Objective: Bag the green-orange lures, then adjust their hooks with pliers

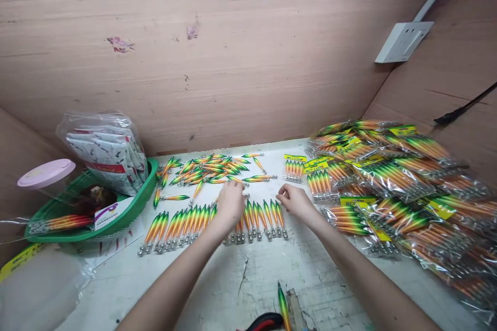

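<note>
The row of lures (193, 222), starting left of the left hand (232, 200), looks light, stiff and slick; mid-body seems the best hold, clear of the metal ends. Whether that curled hand grips anything, I cannot tell; nor whether the right hand's (295, 200) bent fingers, beside the row's end, pinch a tip.

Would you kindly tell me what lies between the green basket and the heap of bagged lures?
The head view shows a loose pile of lures, a lure row nearer the camera, the left hand and right hand.
</note>
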`<state>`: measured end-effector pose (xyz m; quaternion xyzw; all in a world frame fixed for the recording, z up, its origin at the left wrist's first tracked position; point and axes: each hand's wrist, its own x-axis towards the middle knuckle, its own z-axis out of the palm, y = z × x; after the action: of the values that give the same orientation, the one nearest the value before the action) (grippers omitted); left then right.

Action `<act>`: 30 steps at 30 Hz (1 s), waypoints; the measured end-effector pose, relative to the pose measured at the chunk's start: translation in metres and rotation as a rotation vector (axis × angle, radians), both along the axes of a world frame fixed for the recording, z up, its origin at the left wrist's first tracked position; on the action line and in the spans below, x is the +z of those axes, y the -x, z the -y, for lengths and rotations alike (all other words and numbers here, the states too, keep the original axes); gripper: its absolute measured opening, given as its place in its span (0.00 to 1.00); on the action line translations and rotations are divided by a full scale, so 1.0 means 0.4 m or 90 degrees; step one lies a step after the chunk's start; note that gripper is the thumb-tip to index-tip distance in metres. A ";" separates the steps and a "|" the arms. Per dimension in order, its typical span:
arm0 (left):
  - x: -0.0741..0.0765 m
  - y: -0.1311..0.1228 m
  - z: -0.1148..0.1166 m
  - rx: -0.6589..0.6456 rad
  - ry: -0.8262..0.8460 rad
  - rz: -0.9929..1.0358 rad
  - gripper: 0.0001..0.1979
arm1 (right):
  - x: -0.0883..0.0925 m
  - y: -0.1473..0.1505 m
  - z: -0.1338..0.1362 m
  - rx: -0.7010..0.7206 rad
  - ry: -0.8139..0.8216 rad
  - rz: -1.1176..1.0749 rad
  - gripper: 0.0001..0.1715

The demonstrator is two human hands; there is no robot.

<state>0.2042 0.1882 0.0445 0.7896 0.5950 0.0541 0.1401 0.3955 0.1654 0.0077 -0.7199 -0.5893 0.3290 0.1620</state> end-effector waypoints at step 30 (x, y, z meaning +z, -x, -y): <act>0.085 0.112 0.058 0.105 0.347 0.899 0.28 | 0.172 0.003 0.010 0.064 -0.163 -0.577 0.17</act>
<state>0.1593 0.1650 0.0783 0.4578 0.4136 0.4076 0.6732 0.3944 0.1613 0.0765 -0.4485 -0.5295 0.5420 0.4740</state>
